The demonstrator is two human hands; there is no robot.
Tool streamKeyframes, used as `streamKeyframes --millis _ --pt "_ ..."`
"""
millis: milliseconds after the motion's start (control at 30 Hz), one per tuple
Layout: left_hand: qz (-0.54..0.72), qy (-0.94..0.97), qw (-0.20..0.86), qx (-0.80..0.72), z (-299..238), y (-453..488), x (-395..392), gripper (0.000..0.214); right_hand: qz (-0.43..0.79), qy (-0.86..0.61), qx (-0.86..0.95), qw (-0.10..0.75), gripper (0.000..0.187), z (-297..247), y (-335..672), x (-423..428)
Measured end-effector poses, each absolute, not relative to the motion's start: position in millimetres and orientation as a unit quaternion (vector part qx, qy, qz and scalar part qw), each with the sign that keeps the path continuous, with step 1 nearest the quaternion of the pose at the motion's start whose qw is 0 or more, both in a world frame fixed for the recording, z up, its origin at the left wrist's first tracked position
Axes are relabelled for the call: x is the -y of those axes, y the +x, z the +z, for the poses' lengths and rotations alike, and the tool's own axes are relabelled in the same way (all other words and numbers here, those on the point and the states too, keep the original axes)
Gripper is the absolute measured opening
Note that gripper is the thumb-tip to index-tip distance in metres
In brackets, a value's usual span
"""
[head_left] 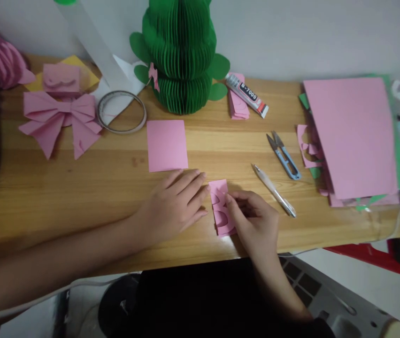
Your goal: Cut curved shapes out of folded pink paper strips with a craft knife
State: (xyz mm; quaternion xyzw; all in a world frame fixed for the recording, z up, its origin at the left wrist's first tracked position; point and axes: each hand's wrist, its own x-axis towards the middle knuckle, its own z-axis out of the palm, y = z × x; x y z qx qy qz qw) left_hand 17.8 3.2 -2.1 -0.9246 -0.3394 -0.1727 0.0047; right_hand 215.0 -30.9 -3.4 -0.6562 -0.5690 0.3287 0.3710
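Pink paper marks what is finished on the bench [97, 188]: a folded bow [59, 119] lies far left, beside a tape ring [121, 111]. A plain pink square [166, 144] looks uncut. Just near of it the left hand [177, 202] lies flat, fingers together, tips against the small cut piece [219, 206], which sits centre, close to the near edge, curved cuts already showing. The right hand [254, 220] pinches its right side. Bare wood separates it from the pen [273, 190] and snips [283, 155].
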Motion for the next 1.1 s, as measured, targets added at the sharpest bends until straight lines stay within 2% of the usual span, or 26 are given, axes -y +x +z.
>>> streamKeyframes --millis 200,367,500,1100 --pt "-0.157 -0.927 0.013 0.339 -2 17 -2 0.031 0.215 -0.598 0.689 0.349 0.011 9 228 39" --pt "-0.145 -0.931 0.009 0.334 -3 16 -2 0.034 0.184 -0.494 0.8 0.286 0.035 7 240 48" --pt "-0.166 -0.931 0.019 0.326 -1 17 -3 0.031 0.164 -0.475 0.831 0.238 0.051 1 242 56" --pt "-0.16 -0.932 0.01 0.326 2 17 -3 0.027 0.091 -0.459 0.859 0.206 0.044 -6 241 61"
